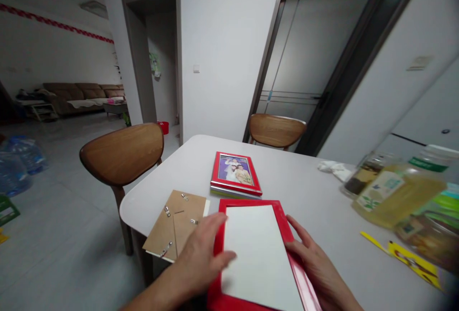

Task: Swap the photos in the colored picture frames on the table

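Note:
A red picture frame lies near the front of the table, a plain white sheet filling its opening. My right hand grips its right edge, thumb on top and fingers along the side. Over the left edge is my left hand, thumb and fingers apart, the slightly blurred thumb above the sheet. Left of it rests a brown backing board with metal clips and a stand flap, a pale edge showing underneath. Beyond the held frame lies another red picture frame with a photo of people, stacked on something with a greenish edge.
On the right of the white table stand a bottle of yellow liquid, jars and crumpled tissue. A yellow packet lies nearer. Wooden chairs stand at the left and far sides.

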Tool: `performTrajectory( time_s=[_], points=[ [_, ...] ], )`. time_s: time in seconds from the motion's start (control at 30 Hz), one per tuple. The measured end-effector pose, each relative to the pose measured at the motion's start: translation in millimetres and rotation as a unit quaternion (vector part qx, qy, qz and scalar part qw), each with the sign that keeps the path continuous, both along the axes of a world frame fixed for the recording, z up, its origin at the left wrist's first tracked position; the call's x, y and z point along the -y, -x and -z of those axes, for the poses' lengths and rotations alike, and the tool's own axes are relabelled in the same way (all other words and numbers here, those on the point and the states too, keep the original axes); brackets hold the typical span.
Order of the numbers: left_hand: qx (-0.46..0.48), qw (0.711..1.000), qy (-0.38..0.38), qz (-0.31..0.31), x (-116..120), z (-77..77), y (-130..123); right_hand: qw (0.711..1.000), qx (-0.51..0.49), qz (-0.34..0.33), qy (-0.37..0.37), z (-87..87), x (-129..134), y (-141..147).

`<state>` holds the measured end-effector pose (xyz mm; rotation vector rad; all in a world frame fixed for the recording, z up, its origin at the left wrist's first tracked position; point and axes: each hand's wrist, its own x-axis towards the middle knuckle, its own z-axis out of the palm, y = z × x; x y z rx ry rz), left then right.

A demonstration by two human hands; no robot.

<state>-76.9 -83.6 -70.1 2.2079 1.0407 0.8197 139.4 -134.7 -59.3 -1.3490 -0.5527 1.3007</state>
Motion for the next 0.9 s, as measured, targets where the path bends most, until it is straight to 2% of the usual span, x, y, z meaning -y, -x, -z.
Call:
performTrajectory(
  time_s=[0.03,0.1,0.17,0.27,0.33,0.43,0.5,0.57,0.63,0.73,0.83,0.9],
  points=[
    [0.001,0.998,0.002,0.067,11.6,-3.2,-14.2,1.000,-0.015,0.007,-0.007,-4.3,1.2,4.4],
    [-0.008,0.989,0.009,0.149,29.0,-6.6,-39.3,0.999,-0.024,0.018,-0.026,-10.1,2.4,11.0],
    [-0.008,0.986,0.017,0.165,38.3,-7.5,-58.8,0.999,-0.011,0.019,-0.043,-12.3,2.1,13.9],
    [0.030,0.990,-0.029,0.137,42.2,-11.1,-74.3,0.998,0.027,0.007,-0.062,-10.7,0.6,11.8],
    [0.063,0.988,-0.066,0.122,42.0,-18.2,-72.7,0.996,0.061,-0.005,-0.065,-7.8,-0.6,7.5],
    [0.101,0.990,-0.055,0.079,38.2,-34.4,-52.6,0.992,0.107,-0.022,-0.058,-0.9,-2.4,-0.8],
    [0.117,0.993,-0.025,0.016,31.6,-43.0,-32.2,0.990,0.126,-0.033,-0.050,6.5,-4.5,-7.1],
    [0.133,0.989,-0.008,-0.057,21.2,-44.2,-11.2,0.986,0.156,-0.036,-0.039,16.2,-7.8,-14.4],
    [0.150,0.983,0.007,-0.110,9.0,-35.8,7.2,0.977,0.208,-0.029,-0.029,27.1,-12.1,-22.8],
    [0.163,0.974,0.054,-0.148,-5.3,-9.7,27.3,0.947,0.322,-0.021,-0.007,40.8,-18.1,-36.3],
    [0.141,0.973,0.083,-0.165,-8.7,17.0,38.1,0.888,0.458,-0.012,0.027,47.3,-20.7,-46.5],
    [0.095,0.980,0.072,-0.161,-5.6,27.3,40.9,0.844,0.535,-0.004,0.047,48.2,-20.1,-49.0]
  ],
)
